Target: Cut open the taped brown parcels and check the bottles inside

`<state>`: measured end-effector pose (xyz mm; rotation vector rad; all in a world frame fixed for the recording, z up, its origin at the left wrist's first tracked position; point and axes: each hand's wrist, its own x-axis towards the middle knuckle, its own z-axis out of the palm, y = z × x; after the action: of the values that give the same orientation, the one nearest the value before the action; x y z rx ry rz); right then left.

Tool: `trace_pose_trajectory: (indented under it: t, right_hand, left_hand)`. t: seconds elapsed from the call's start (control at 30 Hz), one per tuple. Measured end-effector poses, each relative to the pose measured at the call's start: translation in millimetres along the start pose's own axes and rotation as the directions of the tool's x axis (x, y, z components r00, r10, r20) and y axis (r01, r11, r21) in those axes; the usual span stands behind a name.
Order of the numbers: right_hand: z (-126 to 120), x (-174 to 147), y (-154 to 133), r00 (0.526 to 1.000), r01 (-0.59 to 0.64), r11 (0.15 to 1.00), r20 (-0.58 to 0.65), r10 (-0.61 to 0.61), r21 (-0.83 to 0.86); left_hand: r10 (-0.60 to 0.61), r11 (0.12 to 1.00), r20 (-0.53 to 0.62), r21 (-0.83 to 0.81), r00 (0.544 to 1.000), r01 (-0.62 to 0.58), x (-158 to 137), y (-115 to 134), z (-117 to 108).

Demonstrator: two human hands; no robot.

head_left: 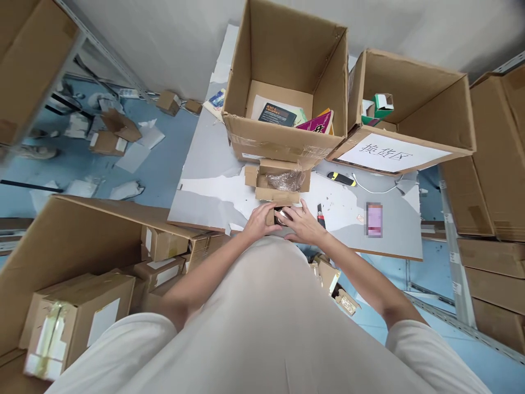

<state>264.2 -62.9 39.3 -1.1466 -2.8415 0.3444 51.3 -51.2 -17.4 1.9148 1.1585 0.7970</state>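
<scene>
At the table's front edge, close to my body, my left hand grips the left side of a small brown cardboard box. My right hand has its fingers curled over a round, shiny, dark-centred object at the box's opening. What kind of object it is cannot be made out, as my fingers partly cover it. Just beyond my hands stands an open shipping carton with crumpled clear plastic wrap inside. A red and black box cutter lies right of my right hand.
Behind stand a large carton holding books and another carton with a handwritten sign. A yellow and black utility knife, a white cable and a pink blurred rectangle lie rightward. A box of parcels stands left.
</scene>
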Motion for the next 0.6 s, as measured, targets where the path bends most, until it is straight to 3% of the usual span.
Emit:
trace_pose_trajectory:
  t: [0.07,0.13,0.17,0.2,0.3,0.33,0.43,0.47,0.53,0.6]
  right_hand:
    - [9,-12,-2,0.973,-0.148,0.983,-0.162,0.165,0.111]
    - [21,-24,-6,0.853,-0.323,0.893,-0.311,0.418,0.314]
    - [27,-29,-9,0.796,-0.358,0.835,-0.332,0.507,0.417]
    - [33,-32,-11,0.774,-0.351,0.791,-0.319,0.547,0.502]
    - [46,-29,-12,0.827,-0.233,0.698,-0.240,0.509,0.677]
    - [49,-24,-9,0.817,-0.218,0.642,-0.223,0.532,0.735]
    - [48,2,9,0.701,-0.211,0.360,-0.116,0.703,0.909]
    - [46,11,16,0.687,-0.194,0.259,-0.057,0.724,0.946]
    - [38,27,27,0.722,-0.146,0.119,0.023,0.691,0.982]
    - [29,33,33,0.789,-0.113,0.140,0.003,0.615,0.984]
  left_hand:
    - [-0.058,0.997,-0.061,-0.060,0.996,0.054,-6,4,5]
    - [-0.144,0.984,-0.152,-0.129,0.978,0.125,-14,8,11]
    - [-0.168,0.980,-0.183,-0.139,0.969,0.144,-17,10,14]
    - [-0.165,0.982,-0.194,-0.123,0.967,0.143,-20,11,17]
    - [-0.026,0.999,-0.129,0.026,0.991,0.030,-23,10,21]
    - [0.026,0.997,-0.101,0.074,0.995,-0.019,-23,9,21]
    - [0.102,0.986,-0.067,0.138,0.993,-0.092,-19,5,21]
    - [0.111,0.985,-0.064,0.140,0.992,-0.102,-17,4,21]
    - [0.118,0.985,-0.066,0.134,0.991,-0.109,-15,3,19]
    - [0.114,0.987,-0.072,0.121,0.991,-0.105,-12,3,18]
